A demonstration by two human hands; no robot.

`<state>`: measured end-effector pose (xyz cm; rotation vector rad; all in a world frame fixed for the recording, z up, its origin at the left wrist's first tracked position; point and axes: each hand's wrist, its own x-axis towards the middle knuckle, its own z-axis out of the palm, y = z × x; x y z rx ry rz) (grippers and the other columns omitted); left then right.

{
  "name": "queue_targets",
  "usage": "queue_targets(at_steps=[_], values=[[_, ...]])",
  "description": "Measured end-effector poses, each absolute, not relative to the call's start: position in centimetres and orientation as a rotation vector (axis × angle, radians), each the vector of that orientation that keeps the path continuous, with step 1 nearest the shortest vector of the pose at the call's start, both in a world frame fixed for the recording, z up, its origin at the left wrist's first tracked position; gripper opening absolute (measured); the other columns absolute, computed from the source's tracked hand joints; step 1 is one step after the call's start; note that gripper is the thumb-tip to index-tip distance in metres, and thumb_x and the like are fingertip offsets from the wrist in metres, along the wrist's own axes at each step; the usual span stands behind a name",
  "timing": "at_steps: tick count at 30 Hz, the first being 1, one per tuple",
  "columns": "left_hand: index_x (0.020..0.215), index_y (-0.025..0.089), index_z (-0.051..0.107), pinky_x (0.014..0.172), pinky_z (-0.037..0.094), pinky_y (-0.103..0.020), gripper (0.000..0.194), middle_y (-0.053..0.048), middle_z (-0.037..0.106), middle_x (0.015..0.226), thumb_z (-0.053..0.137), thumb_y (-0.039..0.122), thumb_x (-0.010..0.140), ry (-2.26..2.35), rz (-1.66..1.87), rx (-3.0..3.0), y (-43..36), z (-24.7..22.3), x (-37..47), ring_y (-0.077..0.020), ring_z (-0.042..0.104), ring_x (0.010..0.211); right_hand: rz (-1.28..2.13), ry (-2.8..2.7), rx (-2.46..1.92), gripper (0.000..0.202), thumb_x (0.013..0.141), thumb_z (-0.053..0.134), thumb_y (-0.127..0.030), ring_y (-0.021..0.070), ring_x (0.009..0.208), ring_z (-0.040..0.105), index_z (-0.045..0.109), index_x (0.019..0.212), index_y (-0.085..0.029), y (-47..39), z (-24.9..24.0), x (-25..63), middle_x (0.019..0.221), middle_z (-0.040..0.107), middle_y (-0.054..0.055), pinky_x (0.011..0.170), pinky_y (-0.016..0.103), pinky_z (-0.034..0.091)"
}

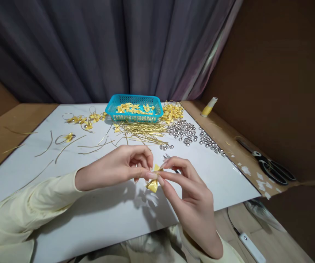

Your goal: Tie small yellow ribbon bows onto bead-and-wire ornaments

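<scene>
Between my two hands, just above the white board, is a yellow satin ribbon flower. My left hand pinches its upper part between thumb and fingers. From the other side, the thumb and fingertips of my right hand close on the same flower, and they hide part of it. Metal tips of a small tool poke out behind my right hand; the rest is covered. Beyond the hands lie a bundle of gold wire strips and a spread of silver beads.
A blue basket with yellow flowers stands at the back, beside a pile of finished-looking flowers. More flowers with wire loops lie left among loose strips. Black-handled scissors, paper scraps and a yellow-white cone are at right.
</scene>
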<state>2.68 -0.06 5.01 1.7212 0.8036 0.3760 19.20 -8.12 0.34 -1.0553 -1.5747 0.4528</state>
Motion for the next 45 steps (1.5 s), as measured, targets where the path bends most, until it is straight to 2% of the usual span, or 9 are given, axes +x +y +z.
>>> queue_targets(at_steps=[6, 11, 17, 22, 27, 31, 38, 45], values=[[0.084, 0.018, 0.065, 0.064, 0.045, -0.020, 0.012, 0.001, 0.066, 0.078, 0.065, 0.027, 0.076, 0.764, 0.375, 1.733, 0.2, 4.8, 2.5, -0.0114, 0.059, 0.071, 0.488, -1.556, -1.014, 0.029, 0.079, 0.059, -0.004, 0.0179, 0.091, 0.056, 0.069, 0.094, -0.027, -8.1, -0.2, 19.4, 0.093, 0.057, 0.004, 0.078, 0.037, 0.048], [0.087, 0.019, 0.070, 0.068, 0.046, -0.023, 0.016, -0.001, 0.068, 0.080, 0.065, 0.028, 0.076, 0.726, 0.313, 1.600, 0.3, 4.6, 2.4, -0.0134, 0.060, 0.074, 0.454, -1.577, -1.005, 0.032, 0.080, 0.058, -0.004, 0.0196, 0.094, 0.055, 0.068, 0.099, -0.028, -8.1, -0.5, 19.6, 0.097, 0.055, 0.005, 0.079, 0.040, 0.048], [0.089, 0.020, 0.074, 0.063, 0.043, -0.024, 0.022, -0.004, 0.069, 0.084, 0.066, 0.034, 0.074, 0.795, 0.335, 1.577, 0.1, 4.7, 2.6, -0.0149, 0.056, 0.074, 0.281, -1.595, -1.008, 0.039, 0.078, 0.057, 0.000, 0.0199, 0.093, 0.055, 0.066, 0.103, -0.028, -8.0, -0.5, 19.4, 0.096, 0.054, 0.005, 0.078, 0.040, 0.048], [0.093, 0.022, 0.074, 0.050, 0.033, -0.021, 0.025, -0.002, 0.066, 0.072, 0.066, 0.036, 0.074, 0.845, 0.377, 1.547, -0.2, 4.7, 2.8, -0.0098, 0.044, 0.058, 0.145, -1.601, -0.976, 0.044, 0.076, 0.055, 0.006, 0.0212, 0.095, 0.056, 0.063, 0.107, -0.023, -8.0, -0.7, 19.1, 0.099, 0.055, 0.007, 0.079, 0.042, 0.050], [0.095, 0.023, 0.074, 0.050, 0.029, -0.021, 0.026, -0.001, 0.064, 0.070, 0.067, 0.035, 0.073, 0.846, 0.387, 1.469, -0.2, 4.4, 2.9, -0.0084, 0.039, 0.057, 0.102, -1.616, -0.959, 0.047, 0.076, 0.053, 0.007, 0.0225, 0.097, 0.056, 0.062, 0.111, -0.023, -8.0, -0.9, 19.1, 0.101, 0.055, 0.008, 0.079, 0.044, 0.052], [0.099, 0.023, 0.072, 0.052, 0.029, -0.021, 0.029, -0.002, 0.065, 0.077, 0.067, 0.036, 0.074, 0.890, 0.383, 1.413, -0.2, 4.4, 3.0, -0.0090, 0.041, 0.061, 0.028, -1.644, -0.959, 0.050, 0.076, 0.053, 0.008, 0.0220, 0.096, 0.056, 0.061, 0.113, -0.024, -7.9, -0.8, 19.2, 0.101, 0.055, 0.007, 0.077, 0.042, 0.051], [0.084, 0.022, 0.074, 0.056, 0.033, -0.021, 0.015, 0.000, 0.064, 0.081, 0.064, 0.031, 0.079, 0.785, 0.434, 1.495, -0.3, 4.3, 3.1, -0.0088, 0.045, 0.066, -0.016, -1.660, -0.993, 0.050, 0.077, 0.054, 0.005, 0.0229, 0.096, 0.056, 0.061, 0.114, -0.026, -7.9, -0.7, 19.4, 0.100, 0.055, 0.008, 0.074, 0.042, 0.051], [0.079, 0.023, 0.074, 0.068, 0.039, -0.021, 0.013, 0.002, 0.062, 0.079, 0.066, 0.032, 0.078, 0.772, 0.483, 1.577, -0.3, 4.2, 2.9, -0.0092, 0.051, 0.072, 0.002, -1.627, -1.000, 0.048, 0.075, 0.056, 0.008, 0.0219, 0.095, 0.056, 0.062, 0.111, -0.022, -7.9, -0.9, 19.4, 0.101, 0.055, 0.008, 0.075, 0.042, 0.050]])
